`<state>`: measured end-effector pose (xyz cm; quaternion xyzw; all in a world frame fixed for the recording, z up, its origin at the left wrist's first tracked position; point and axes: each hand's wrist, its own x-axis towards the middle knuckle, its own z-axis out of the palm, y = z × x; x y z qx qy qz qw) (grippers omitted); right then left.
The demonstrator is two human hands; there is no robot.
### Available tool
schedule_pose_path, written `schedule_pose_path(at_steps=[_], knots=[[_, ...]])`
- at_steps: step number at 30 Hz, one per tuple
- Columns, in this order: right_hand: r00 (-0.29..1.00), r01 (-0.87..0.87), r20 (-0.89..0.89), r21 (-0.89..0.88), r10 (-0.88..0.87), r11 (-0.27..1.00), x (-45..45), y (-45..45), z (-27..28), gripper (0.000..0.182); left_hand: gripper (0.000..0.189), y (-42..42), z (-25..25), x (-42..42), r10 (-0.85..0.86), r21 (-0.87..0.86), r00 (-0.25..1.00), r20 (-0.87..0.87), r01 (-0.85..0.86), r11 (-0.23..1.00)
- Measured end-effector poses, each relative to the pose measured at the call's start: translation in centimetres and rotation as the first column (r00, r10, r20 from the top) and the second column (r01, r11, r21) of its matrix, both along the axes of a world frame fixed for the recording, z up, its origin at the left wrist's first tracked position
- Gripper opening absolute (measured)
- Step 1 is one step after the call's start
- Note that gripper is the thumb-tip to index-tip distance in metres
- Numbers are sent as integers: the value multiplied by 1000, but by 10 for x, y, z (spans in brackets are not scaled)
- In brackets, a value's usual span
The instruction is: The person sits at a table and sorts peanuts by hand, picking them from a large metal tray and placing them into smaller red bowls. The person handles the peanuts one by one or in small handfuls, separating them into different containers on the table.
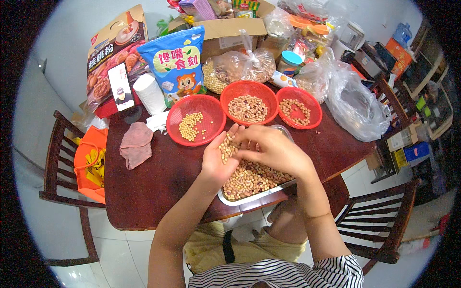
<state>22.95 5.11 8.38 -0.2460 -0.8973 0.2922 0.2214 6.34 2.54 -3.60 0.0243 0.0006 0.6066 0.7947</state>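
Palm up and cupped, my left hand [213,162] holds a small heap of peanuts and soybeans [227,147]. My right hand [275,147] is bent over that palm, fingertips at the heap; whether they pinch anything is hidden. Below both hands lies a metal tray [234,203] filled with mixed peanuts and yellow soybeans [248,181]. Beyond it stand three red plastic mesh baskets. The left basket [212,108] contains soybeans [189,126], the middle basket [248,87] shelled peanuts [248,108], and the right basket [317,112] round light-brown nuts or beans [288,106].
A crumpled pink cloth [136,145], a paper roll [149,93] and a propped phone [121,88] are at the left. Behind the baskets stand a blue snack bag [176,54], knotted clear bags [245,64] and a blue-lidded jar [291,61]. Wooden chairs [389,223] flank the table [155,194].
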Motion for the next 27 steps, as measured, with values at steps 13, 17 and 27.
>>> schedule_pose_path(at_steps=[13, 17, 27], knots=[[997, 79, -18, 5, -79, 997, -21, 0, -29, 20, 38, 0, 2, -1, 93, 78, 996, 10, -94, 993], [991, 134, -27, 19, -133, 991, -24, 0, -34, 19, 39, -2, 11, 2, 152, -15, 987, -46, -153, 988], [990, 99, -83, -134, -111, 986, -20, -1, -24, 18, 37, -2, 7, 2, 169, -40, 984, -60, -172, 984]])
